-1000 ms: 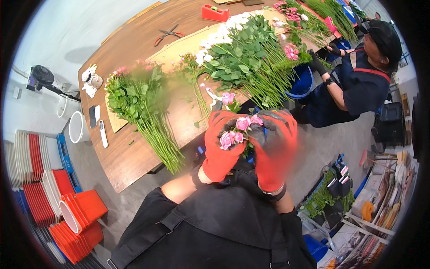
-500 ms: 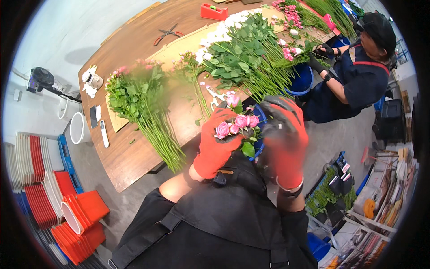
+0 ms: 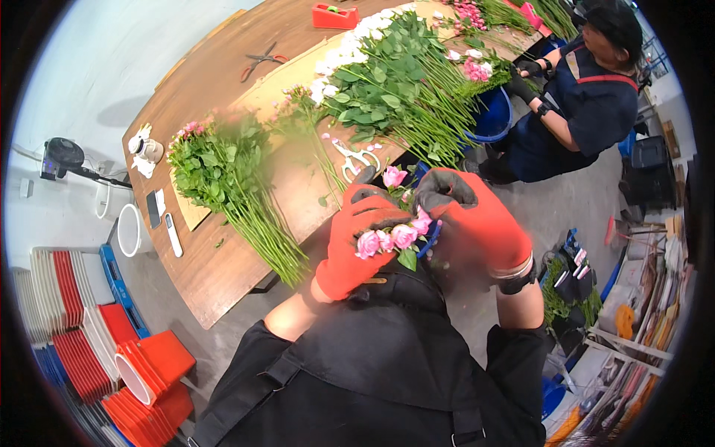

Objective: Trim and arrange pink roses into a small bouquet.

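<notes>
Both my hands wear red gloves with black palms and fingers. My left hand (image 3: 363, 235) is closed around a spray of pink roses (image 3: 404, 236), whose stems are hidden by the glove and my body. Several blooms and a few green leaves stick out beside its fingers. At the right side of the spray, my right hand (image 3: 471, 212) has its fingers curled in a pinch against one pink bloom (image 3: 422, 222). The fingertips partly cover that bloom. Just beyond my hands, white-handled scissors (image 3: 356, 158) lie on the wooden table (image 3: 216, 287).
A bundle of pink-flowered stems (image 3: 231, 167) and a larger pile of white roses (image 3: 387, 82) lie on the table. Red-handled shears (image 3: 263, 61) and a red tape dispenser (image 3: 335, 16) sit farther back. A co-worker (image 3: 577, 112) handles flowers over a blue bucket (image 3: 493, 115). Orange buckets (image 3: 153, 365) stand lower left.
My right hand has moved in from the right to the roses, and its fingers now pinch at a bloom. My left hand keeps its hold, slightly lower. The view has shifted a little.
</notes>
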### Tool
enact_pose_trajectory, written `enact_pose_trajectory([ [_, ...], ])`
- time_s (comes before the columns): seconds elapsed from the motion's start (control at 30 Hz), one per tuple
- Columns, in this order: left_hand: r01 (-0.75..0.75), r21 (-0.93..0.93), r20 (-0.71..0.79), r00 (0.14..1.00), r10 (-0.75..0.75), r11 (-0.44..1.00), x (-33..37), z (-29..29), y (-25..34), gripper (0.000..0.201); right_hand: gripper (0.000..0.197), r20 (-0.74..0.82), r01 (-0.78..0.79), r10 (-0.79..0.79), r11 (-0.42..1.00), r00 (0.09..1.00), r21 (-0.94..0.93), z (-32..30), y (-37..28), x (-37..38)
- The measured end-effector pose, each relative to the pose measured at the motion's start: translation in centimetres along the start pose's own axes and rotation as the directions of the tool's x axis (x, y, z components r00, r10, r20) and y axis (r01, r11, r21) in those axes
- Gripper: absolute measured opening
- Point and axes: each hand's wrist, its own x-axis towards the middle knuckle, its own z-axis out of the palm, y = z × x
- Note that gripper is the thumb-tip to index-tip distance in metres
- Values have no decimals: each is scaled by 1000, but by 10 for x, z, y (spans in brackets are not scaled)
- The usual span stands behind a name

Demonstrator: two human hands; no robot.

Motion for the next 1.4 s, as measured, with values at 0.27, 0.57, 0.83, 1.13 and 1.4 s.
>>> enact_pose_trajectory([
  [0.27,258,-512,-76,937,-342,819,-7,-10,-15,45,37,-451,363,-506,856,735,-369,35,6,-6],
  [0.57,271,-497,-128,917,-379,824,-6,-5,-14,43,42,-280,379,-696,633,661,-675,69,0,7],
  [0.83,270,-539,-75,928,-364,798,0,-9,-6,40,30,-550,429,-367,903,750,-17,66,15,19],
  [1.13,376,-370,-86,897,-434,850,-19,7,-37,55,49,-92,386,-652,550,753,-741,56,-26,11],
  [1.4,242,-331,-176,934,-312,912,3,-3,5,42,45,-279,507,-595,796,753,-331,55,5,19],
])
